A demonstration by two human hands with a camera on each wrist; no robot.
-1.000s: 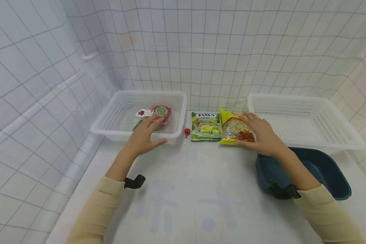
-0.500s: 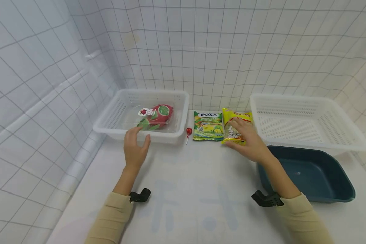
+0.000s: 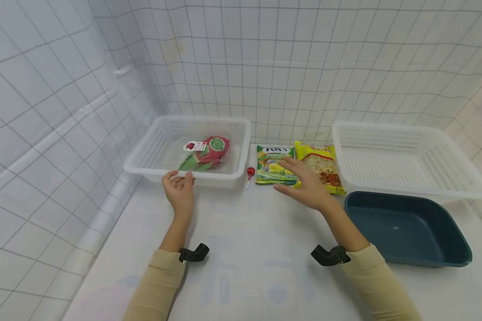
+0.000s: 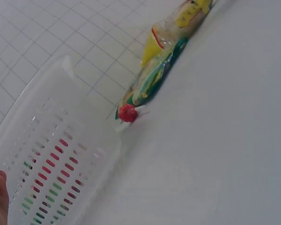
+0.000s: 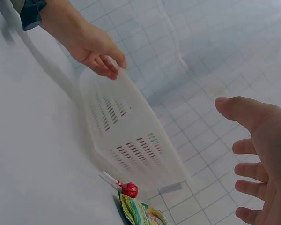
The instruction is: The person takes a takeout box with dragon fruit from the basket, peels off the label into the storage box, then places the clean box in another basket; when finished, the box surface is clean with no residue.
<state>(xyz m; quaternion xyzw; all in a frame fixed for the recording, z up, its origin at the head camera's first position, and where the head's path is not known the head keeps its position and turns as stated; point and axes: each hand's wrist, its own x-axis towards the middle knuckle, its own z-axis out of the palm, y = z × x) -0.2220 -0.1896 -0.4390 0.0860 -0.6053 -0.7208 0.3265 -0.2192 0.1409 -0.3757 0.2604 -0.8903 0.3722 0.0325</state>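
My left hand (image 3: 179, 194) is at the front rim of the left white plastic basket (image 3: 241, 156) and grips it with curled fingers. In the basket lies a clear plastic box holding a red-and-green dragon fruit (image 3: 213, 151), with a label on top. My right hand (image 3: 307, 183) hovers with spread fingers in front of the green Fox's candy bag (image 3: 271, 167) and holds nothing. The yellow noodle packet (image 3: 323, 165) leans beside that bag. A red lollipop (image 3: 251, 171) lies between basket and candy bag. In the left wrist view, a fingertip (image 4: 0, 187) shows against the basket's slotted wall.
A second white basket (image 3: 409, 189) stands at the back right. In front of it is a dark blue tub (image 3: 405, 196). A white tiled-pattern sheet (image 3: 285, 67) hangs behind and at both sides of the white table (image 3: 257, 249).
My left hand has drawn back from above the dragon fruit box and taken hold of the basket's front rim. My right hand has moved left from the noodle packet towards the candy bag.
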